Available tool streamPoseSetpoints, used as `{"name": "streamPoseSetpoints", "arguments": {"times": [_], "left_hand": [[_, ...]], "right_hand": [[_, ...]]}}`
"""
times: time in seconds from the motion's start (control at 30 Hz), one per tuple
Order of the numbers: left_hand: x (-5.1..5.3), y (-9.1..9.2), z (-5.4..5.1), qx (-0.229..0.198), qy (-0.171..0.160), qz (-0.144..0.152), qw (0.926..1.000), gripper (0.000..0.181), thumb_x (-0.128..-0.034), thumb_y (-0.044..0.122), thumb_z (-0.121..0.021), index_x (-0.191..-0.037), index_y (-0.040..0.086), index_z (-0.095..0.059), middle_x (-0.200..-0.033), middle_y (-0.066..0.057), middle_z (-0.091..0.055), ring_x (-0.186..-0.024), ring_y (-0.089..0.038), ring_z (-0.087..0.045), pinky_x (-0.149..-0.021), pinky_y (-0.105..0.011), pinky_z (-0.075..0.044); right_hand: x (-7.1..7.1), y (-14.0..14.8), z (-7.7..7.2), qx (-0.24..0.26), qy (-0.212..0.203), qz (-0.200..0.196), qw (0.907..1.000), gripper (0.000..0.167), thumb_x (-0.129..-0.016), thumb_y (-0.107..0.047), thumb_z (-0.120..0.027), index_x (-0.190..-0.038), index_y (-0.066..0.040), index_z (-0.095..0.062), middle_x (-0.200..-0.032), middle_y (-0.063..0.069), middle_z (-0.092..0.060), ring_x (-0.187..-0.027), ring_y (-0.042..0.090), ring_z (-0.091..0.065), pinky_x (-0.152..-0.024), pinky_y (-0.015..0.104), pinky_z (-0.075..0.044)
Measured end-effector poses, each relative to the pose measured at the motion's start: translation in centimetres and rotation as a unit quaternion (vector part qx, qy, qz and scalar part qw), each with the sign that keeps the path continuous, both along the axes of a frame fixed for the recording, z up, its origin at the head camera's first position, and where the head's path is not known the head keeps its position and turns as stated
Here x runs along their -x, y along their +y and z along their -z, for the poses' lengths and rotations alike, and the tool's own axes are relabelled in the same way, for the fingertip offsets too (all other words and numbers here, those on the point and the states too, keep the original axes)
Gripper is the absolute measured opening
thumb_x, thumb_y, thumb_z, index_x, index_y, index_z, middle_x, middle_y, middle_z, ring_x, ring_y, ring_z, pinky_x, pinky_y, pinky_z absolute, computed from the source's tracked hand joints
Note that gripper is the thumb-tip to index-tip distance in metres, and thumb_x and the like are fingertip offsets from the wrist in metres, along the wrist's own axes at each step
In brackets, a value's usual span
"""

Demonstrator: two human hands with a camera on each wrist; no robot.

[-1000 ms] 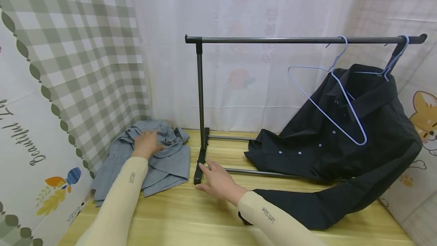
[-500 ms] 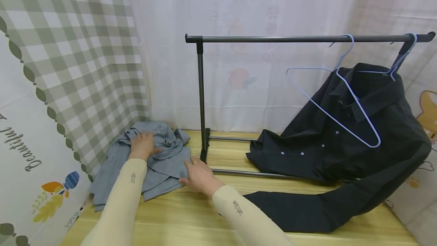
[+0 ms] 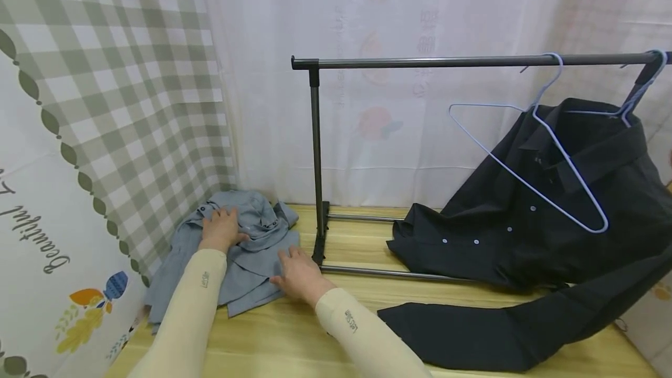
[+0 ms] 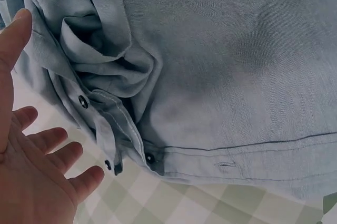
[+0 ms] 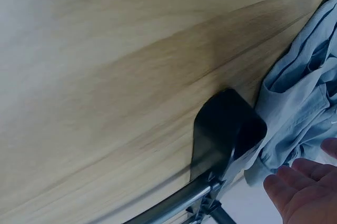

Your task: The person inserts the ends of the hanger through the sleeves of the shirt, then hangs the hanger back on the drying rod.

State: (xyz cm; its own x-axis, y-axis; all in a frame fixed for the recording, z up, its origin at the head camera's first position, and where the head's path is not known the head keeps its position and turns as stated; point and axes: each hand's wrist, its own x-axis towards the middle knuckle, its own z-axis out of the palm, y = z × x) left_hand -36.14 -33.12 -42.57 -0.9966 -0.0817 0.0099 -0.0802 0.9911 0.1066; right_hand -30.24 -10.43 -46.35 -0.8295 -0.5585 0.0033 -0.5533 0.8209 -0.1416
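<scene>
A crumpled grey-blue shirt (image 3: pixel 252 261) lies on the table at the left; dark buttons show on its placket in the left wrist view (image 4: pixel 210 76). My left hand (image 3: pixel 220 230) is over the shirt's upper part, fingers spread; in the left wrist view the hand (image 4: pixel 39 166) has its fingers apart and grips no cloth. My right hand (image 3: pixel 300 273) is at the shirt's right edge beside the rack's foot, fingers extended. In the right wrist view that hand (image 5: pixel 310 190) is near the shirt (image 5: pixel 300 113) and holds nothing; whether it touches cloth I cannot tell.
A black metal rack (image 3: pixel 430 63) stands at centre and right. From its bar hang an empty blue hanger (image 3: pixel 569 162) and, farther right, a black shirt (image 3: pixel 525 220) on another hanger, its sleeve spread over the wooden table (image 3: pixel 273 343). A checked curtain (image 3: pixel 157 74) borders the left.
My right hand has moved left from the rack's foot to the shirt's right edge. My left hand stays over the shirt. The rack appears shifted rightward in the view.
</scene>
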Motion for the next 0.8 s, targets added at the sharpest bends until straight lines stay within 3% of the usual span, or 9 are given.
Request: {"name": "streamPoseSetpoints", "arguments": {"times": [0.37, 0.5, 0.6, 0.67, 0.8], "left_hand": [[1.1, 0.2, 0.5, -0.004, -0.004, -0.012, 0.9999, 0.083, -0.0901, 0.037, -0.074, -0.147, -0.009, -0.035, -0.146, -0.040, -0.029, -0.135, -0.056, -0.026, -0.103, -0.072, -0.024], [1.3, 0.4, 0.3, -0.007, -0.015, -0.003, 0.9999, 0.084, -0.0916, 0.039, -0.072, -0.149, -0.008, -0.031, -0.150, -0.037, -0.026, -0.139, -0.055, -0.022, -0.106, -0.072, -0.018], [1.2, 0.3, 0.1, -0.011, -0.039, 0.009, 0.9991, 0.091, -0.0910, 0.045, -0.071, -0.152, -0.006, -0.027, -0.147, -0.037, -0.035, -0.137, -0.054, -0.028, -0.108, -0.073, -0.011], [1.1, 0.3, 0.4, -0.018, -0.057, 0.012, 0.9981, 0.096, -0.0903, 0.048, -0.070, -0.154, -0.005, -0.022, -0.139, -0.036, -0.045, -0.133, -0.055, -0.035, -0.108, -0.073, -0.007], [1.1, 0.7, 1.6, -0.027, -0.072, 0.005, 0.9970, 0.095, -0.0910, 0.047, -0.070, -0.154, -0.006, -0.021, -0.128, -0.034, -0.056, -0.123, -0.057, -0.045, -0.108, -0.073, -0.008]], "right_hand": [[0.7, -1.8, 0.9, 0.030, -0.008, 0.049, 0.9983, 0.069, -0.096, -0.056, -0.056, -0.149, -0.012, -0.045, -0.148, 0.018, -0.043, -0.137, 0.032, -0.042, -0.107, 0.045, -0.039], [0.6, -2.1, 1.3, 0.034, -0.058, 0.063, 0.9957, 0.069, -0.097, -0.056, -0.054, -0.152, -0.016, -0.042, -0.150, 0.019, -0.040, -0.139, 0.035, -0.038, -0.108, 0.045, -0.038], [0.6, -2.3, 1.5, 0.022, -0.082, 0.070, 0.9939, 0.063, -0.096, -0.057, -0.054, -0.146, -0.018, -0.051, -0.148, 0.017, -0.044, -0.137, 0.035, -0.040, -0.105, 0.044, -0.041], [0.5, -2.3, 1.7, 0.004, -0.066, 0.064, 0.9958, 0.057, -0.096, -0.058, -0.055, -0.136, -0.018, -0.062, -0.139, 0.016, -0.053, -0.129, 0.033, -0.049, -0.100, 0.043, -0.046], [0.5, -2.5, 2.3, -0.024, 0.013, 0.051, 0.9983, 0.049, -0.090, -0.057, -0.064, -0.104, -0.012, -0.076, -0.103, 0.010, -0.065, -0.100, 0.026, -0.063, -0.082, 0.037, -0.053]]}}
